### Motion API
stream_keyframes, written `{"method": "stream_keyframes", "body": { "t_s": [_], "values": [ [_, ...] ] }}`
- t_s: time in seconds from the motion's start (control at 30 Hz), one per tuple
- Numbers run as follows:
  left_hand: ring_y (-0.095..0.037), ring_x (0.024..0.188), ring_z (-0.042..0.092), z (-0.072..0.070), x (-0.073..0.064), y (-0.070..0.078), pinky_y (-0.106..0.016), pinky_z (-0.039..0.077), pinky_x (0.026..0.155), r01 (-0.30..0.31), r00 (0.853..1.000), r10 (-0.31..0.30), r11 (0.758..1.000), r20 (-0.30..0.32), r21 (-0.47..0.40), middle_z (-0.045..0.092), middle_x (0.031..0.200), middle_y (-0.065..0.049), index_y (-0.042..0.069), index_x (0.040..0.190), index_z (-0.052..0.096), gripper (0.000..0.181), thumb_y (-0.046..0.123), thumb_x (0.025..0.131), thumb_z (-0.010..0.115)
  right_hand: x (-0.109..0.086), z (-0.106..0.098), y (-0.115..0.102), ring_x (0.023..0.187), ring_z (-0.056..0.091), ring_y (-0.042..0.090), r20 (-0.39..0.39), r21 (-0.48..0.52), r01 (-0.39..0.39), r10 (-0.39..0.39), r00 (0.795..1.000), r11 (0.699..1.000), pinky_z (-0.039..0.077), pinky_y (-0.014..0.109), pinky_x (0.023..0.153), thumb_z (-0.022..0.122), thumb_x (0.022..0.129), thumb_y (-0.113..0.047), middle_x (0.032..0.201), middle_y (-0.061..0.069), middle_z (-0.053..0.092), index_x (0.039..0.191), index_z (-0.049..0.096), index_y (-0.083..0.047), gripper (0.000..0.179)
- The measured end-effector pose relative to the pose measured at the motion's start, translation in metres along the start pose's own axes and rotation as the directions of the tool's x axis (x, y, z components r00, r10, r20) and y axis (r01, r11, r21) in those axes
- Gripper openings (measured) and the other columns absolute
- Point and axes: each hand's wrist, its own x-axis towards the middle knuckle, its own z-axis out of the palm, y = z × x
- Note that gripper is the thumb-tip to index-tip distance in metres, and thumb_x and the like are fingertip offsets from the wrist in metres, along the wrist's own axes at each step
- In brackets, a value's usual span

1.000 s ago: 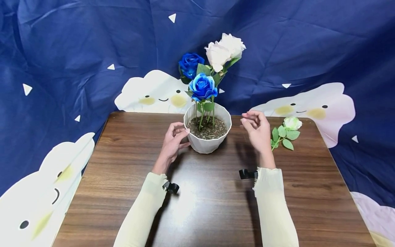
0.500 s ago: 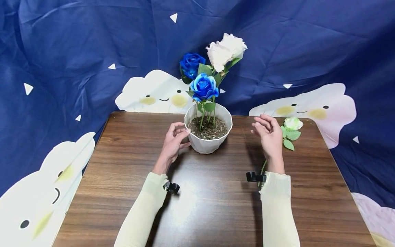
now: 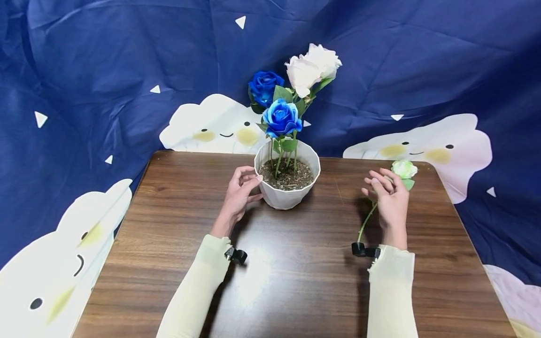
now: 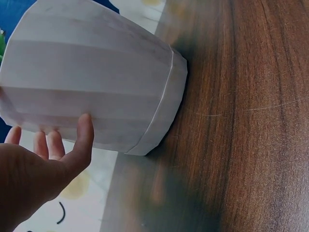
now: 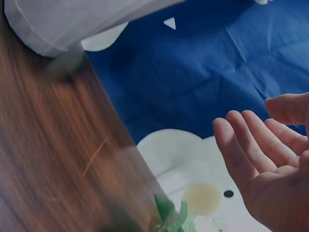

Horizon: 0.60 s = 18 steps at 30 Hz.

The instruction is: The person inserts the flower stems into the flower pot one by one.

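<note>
My left hand [image 3: 238,197] rests against the left side of a white faceted flowerpot [image 3: 284,199]. Its fingertips touch the outer wall [image 4: 87,67] in the left wrist view. Upright in the pot's soil [image 3: 291,176] stand a light blue rose [image 3: 282,117], a darker blue rose [image 3: 266,88] and white rose blooms [image 3: 304,75]. My right hand [image 3: 392,206], fingers loosely bent and holding nothing, is above a greenish-white rose [image 3: 404,169] lying on the table; the hand hides part of its leaves and stem. The right wrist view shows that hand's palm [image 5: 280,188] with nothing in it.
The brown wooden table [image 3: 296,281] ends just behind the pot. A dark blue cloth [image 3: 127,56] with white clouds and triangles hangs behind it. Black wrist cameras sit on the left wrist [image 3: 236,256] and the right wrist [image 3: 364,249].
My right hand has moved right and slightly toward me, away from the pot and over the lying rose. The left hand has stayed at the pot. The view has shifted slightly.
</note>
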Motion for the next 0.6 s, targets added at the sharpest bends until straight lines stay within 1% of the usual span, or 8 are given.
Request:
{"method": "stream_keyframes", "body": {
  "t_s": [0.17,0.27,0.33,0.43,0.53,0.6],
  "values": [
    [-0.017,0.098,0.059,0.000,-0.001,0.000,-0.066,0.054,0.094,0.003,1.000,-0.003,1.000,0.005,0.002,0.049,0.121,-0.016,0.009,0.129,0.050,0.041,0.007,0.093,0.070,-0.001,-0.015,0.002,0.087,0.072,0.019,-0.052,0.031,-0.025,0.027,0.998,0.999,0.066,0.029,0.067,0.060,0.095,0.010,0.102,0.007,0.074,0.115,0.061,-0.003,0.024],
    [-0.017,0.098,0.059,0.001,-0.001,0.000,-0.067,0.052,0.095,0.003,1.000,-0.003,1.000,0.006,0.000,0.050,0.119,-0.014,0.009,0.129,0.050,0.041,0.008,0.093,0.069,-0.002,-0.023,0.006,0.084,0.071,0.018,-0.094,0.057,-0.039,0.044,0.995,0.998,0.066,0.028,0.066,0.060,0.095,0.012,0.098,0.007,0.074,0.113,0.060,-0.001,0.022],
    [-0.017,0.098,0.059,0.001,-0.001,0.000,-0.066,0.053,0.094,0.003,1.000,-0.003,1.000,0.002,-0.001,0.050,0.116,-0.011,0.011,0.127,0.051,0.039,0.008,0.093,0.070,-0.003,-0.028,0.010,0.081,0.071,0.017,-0.128,0.072,-0.054,0.063,0.990,0.996,0.065,0.027,0.065,0.059,0.095,0.013,0.094,0.006,0.074,0.112,0.059,0.001,0.021],
    [-0.018,0.098,0.059,0.000,0.000,0.001,-0.066,0.054,0.094,0.001,1.000,-0.001,1.000,-0.003,-0.004,0.051,0.114,-0.008,0.012,0.125,0.052,0.038,0.008,0.092,0.070,-0.004,-0.036,0.020,0.076,0.070,0.015,-0.182,0.084,-0.105,0.119,0.976,0.991,0.065,0.025,0.062,0.059,0.095,0.013,0.089,0.005,0.073,0.111,0.057,0.002,0.020],
    [-0.018,0.099,0.059,0.000,0.000,0.001,-0.066,0.054,0.093,-0.001,1.000,0.001,1.000,-0.004,-0.003,0.052,0.112,-0.007,0.013,0.125,0.052,0.037,0.008,0.092,0.070,-0.004,-0.042,0.031,0.072,0.068,0.013,-0.222,0.093,-0.166,0.183,0.958,0.982,0.065,0.025,0.060,0.059,0.094,0.014,0.087,0.005,0.072,0.109,0.056,0.000,0.020],
    [-0.017,0.099,0.059,0.000,-0.001,0.001,-0.066,0.054,0.094,0.002,1.000,-0.002,1.000,-0.002,-0.002,0.052,0.112,-0.007,0.013,0.125,0.052,0.037,0.007,0.093,0.070,-0.004,-0.045,0.038,0.071,0.068,0.012,-0.244,0.063,-0.182,0.192,0.951,0.981,0.064,0.025,0.058,0.060,0.093,0.015,0.085,0.005,0.071,0.108,0.057,0.000,0.021]
  ]
}}
